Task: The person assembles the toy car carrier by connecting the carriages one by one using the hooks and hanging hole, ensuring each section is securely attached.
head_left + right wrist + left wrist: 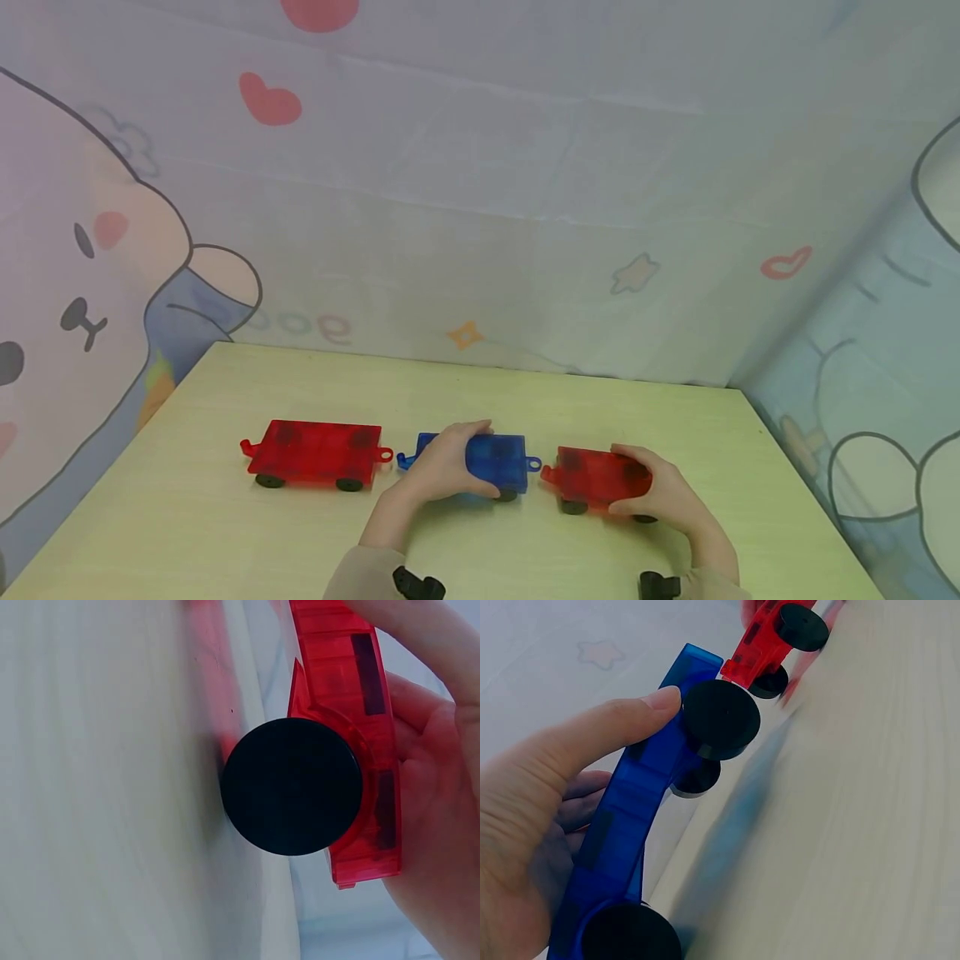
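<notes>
My left hand (447, 467) grips a translucent blue toy wagon (501, 457) across its body, near the table's middle. The thumb (622, 724) lies along its near side, above the black wheels. To the right, my right hand (669, 493) holds a short translucent red toy wagon (588, 477) by its right end, thumb and fingers on opposite sides. The red wagon's hook (550, 475) is close by the blue wagon's ring (533, 464); whether they touch I cannot tell. Some fingers of each hand are hidden behind the wagons.
A longer red toy wagon (324, 450) stands on the left, its ring (385, 455) close to the blue wagon's hook (405, 461). The pale wooden table (225, 533) reaches back to a printed cloth (480, 208), which also hangs along both sides.
</notes>
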Action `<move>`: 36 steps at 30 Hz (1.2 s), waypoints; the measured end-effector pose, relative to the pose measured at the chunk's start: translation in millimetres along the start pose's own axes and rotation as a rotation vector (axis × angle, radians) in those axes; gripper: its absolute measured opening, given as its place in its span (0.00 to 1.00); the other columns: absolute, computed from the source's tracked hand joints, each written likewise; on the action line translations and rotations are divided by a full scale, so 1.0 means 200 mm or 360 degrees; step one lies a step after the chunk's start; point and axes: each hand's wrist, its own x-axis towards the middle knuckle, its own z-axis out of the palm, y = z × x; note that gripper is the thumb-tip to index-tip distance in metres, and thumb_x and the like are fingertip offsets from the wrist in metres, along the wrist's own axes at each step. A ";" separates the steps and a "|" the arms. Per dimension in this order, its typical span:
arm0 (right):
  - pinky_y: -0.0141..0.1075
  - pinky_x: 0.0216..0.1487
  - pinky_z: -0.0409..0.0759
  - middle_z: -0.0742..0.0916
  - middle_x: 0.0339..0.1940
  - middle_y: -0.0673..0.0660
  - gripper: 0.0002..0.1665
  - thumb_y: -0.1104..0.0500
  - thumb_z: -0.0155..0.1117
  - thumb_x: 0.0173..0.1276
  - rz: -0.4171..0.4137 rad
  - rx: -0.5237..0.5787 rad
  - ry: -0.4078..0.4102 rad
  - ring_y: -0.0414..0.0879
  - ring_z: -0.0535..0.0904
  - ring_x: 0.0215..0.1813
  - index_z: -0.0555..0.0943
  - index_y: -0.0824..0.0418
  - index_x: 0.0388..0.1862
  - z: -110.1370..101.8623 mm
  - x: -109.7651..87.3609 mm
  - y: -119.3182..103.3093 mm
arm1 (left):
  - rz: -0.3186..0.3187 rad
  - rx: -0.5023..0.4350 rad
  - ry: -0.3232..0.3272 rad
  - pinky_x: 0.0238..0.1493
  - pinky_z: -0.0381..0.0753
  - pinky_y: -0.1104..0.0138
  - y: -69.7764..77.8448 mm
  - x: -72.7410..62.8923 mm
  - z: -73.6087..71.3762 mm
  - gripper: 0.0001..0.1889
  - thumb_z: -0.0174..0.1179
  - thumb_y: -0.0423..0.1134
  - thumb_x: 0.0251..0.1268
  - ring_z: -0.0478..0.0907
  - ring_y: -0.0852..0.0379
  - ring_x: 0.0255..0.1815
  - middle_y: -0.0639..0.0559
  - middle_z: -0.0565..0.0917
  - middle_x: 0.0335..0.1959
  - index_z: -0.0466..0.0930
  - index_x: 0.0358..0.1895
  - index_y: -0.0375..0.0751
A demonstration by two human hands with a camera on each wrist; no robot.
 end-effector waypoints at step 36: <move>0.46 0.58 0.77 0.79 0.64 0.61 0.50 0.50 0.82 0.46 -0.0042 -0.0017 -0.0006 0.56 0.73 0.62 0.72 0.63 0.67 0.04 0.03 -0.02 | 0.0019 0.0024 -0.0013 0.66 0.71 0.44 0.01 0.01 0.02 0.49 0.78 0.50 0.44 0.68 0.43 0.69 0.46 0.76 0.65 0.65 0.71 0.37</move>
